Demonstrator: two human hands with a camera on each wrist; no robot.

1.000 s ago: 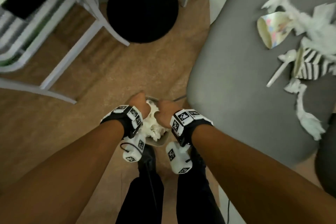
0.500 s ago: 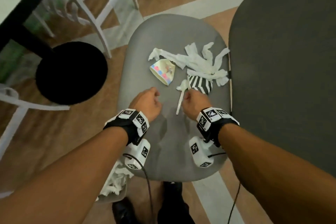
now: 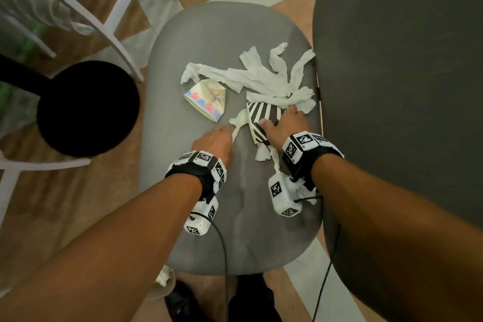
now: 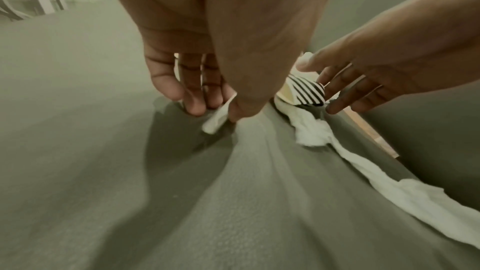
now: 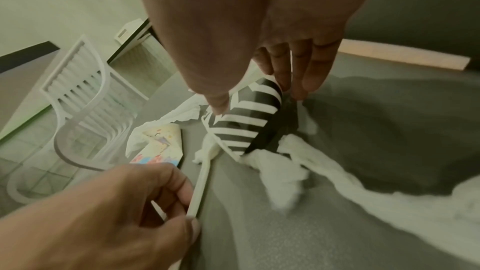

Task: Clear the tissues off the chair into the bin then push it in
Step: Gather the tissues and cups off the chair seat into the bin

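Observation:
Torn white tissues lie strewn over the back of the grey chair seat. Among them are a colourful paper cup, a black-and-white striped cup on its side, and a white plastic spoon. My left hand pinches the spoon's handle between thumb and fingers. My right hand lies over the striped cup, thumb on its near side and straight fingers on the far side. More tissue trails under my right wrist.
The chair's dark grey backrest rises on the right. A black round table base and a white chair stand on the wooden floor to the left. The bin, with tissue in it, peeks out under the seat's front edge.
Both hands rose from the bin on the floor to the chair seat. The left hand has taken hold of the spoon, and the right has spread over the striped cup.

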